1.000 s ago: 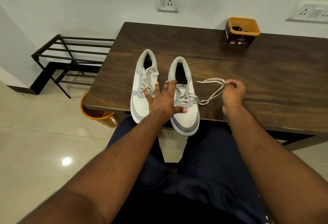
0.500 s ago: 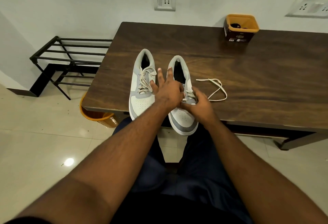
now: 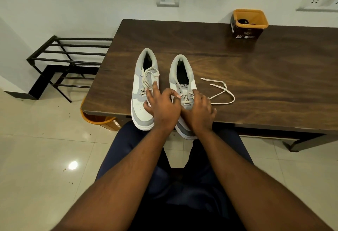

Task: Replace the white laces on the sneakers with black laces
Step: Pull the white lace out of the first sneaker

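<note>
Dark wood-grain worktop [image 3: 256, 88] carries two grey-and-white sneakers side by side at its near edge, long axes running away from the person, toes overhanging toward the lap and heel openings toward the wall. The left sneaker [image 3: 144, 88] keeps its white lace crossed. The right sneaker [image 3: 182, 77] has its white lace [image 3: 222, 93] partly pulled out, loose ends trailing on the wood just right of it. The left hand [image 3: 162, 108] rests across both toes, fingers curled at the right sneaker's lacing. The right hand [image 3: 198, 110], a second ago out right of that sneaker holding the lace ends, now sits on it; its fingertips are hidden, so its grip cannot be told. An orange tub [image 3: 249, 24] stands far beyond, contents unclear.
</note>
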Demonstrator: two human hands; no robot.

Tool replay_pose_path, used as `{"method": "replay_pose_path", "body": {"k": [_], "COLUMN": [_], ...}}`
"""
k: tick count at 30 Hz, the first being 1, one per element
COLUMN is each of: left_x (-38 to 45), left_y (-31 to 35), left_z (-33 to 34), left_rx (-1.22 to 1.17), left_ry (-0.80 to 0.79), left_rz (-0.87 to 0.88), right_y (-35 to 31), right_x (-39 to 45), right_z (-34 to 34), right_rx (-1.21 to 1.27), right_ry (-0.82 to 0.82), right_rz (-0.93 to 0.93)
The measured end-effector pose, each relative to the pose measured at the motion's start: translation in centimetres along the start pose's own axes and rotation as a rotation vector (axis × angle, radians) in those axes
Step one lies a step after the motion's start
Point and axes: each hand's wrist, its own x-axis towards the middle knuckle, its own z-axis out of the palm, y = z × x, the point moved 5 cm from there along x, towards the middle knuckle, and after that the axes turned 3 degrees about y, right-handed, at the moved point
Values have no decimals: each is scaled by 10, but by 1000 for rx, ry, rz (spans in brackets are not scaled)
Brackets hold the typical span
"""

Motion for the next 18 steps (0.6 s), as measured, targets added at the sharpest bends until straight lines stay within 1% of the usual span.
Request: {"method": "replay_pose_path", "body": {"k": [2,5,7,9,10,12,14,16,17,18], "left_x": [7,22,31,36,37,36,31,24,20,17], "left_y": [15,34,38,38,38,32,20,5,0,-1], "left_z": [-1,8,17,22,23,20,14,6,3,-2], "left_rx": [36,271,422,454,421,250,6,-208,-268,-273], "left_ry": [1,-108,-220,-274,-266,-206,-102,40,111,165], "left_rz": [96,260,279,284,294,264,139,-20,-69,-71], "right_y": [-6,-10,-10,-12,-12,-12,-11,-11,-12,-11], "right_x": [4,8,8,8,7,8,9,10,10,10], "right_z": [-3,0,2,4,4,4,4,6,6,7], "right_rx": [12,88,156,161,146,115,99,91,85,82], "right_ry": [7,27,26,14,13,16,8,-3,-6,-10], "right_rz": [7,21,49,53,44,21,12,12,9,6]}}
